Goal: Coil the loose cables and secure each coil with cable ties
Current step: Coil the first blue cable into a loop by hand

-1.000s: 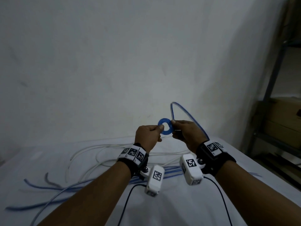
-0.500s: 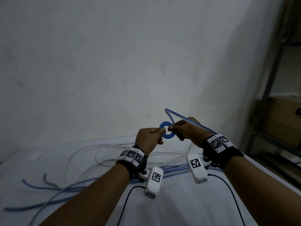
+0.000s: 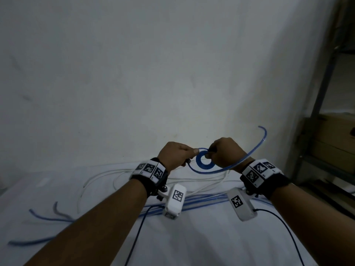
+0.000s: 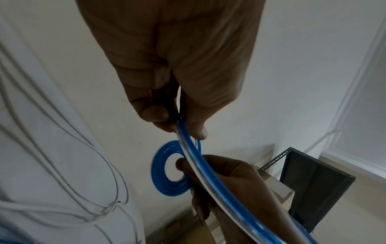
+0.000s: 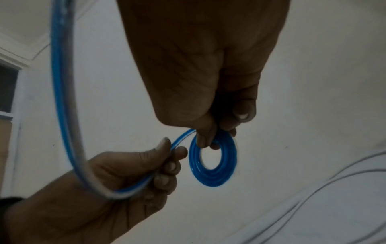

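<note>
A small, tightly wound blue cable coil (image 3: 206, 167) hangs in the air between my hands, above the table. My right hand (image 3: 209, 153) pinches the coil's top edge, with a fingertip in its hole (image 5: 211, 140). My left hand (image 3: 192, 151) pinches the blue-and-white strand (image 4: 208, 180) where it leaves the coil. From there the free tail (image 3: 240, 162) curves under the coil, past my right wrist, and ends up at the right. The left wrist view shows the coil (image 4: 160, 181) behind the strand. No cable tie is visible.
Loose white cables (image 3: 134, 174) and blue cables (image 3: 203, 200) lie spread over the white table (image 3: 201, 237) below my hands. More blue ends (image 3: 40, 217) lie at the left. A metal shelf with cardboard boxes (image 3: 338, 135) stands at the right, a bare wall behind.
The free tail has swung from a loop above my right hand down and out to the right, now passing under the coil. My right hand has turned and the coil lies flatter.
</note>
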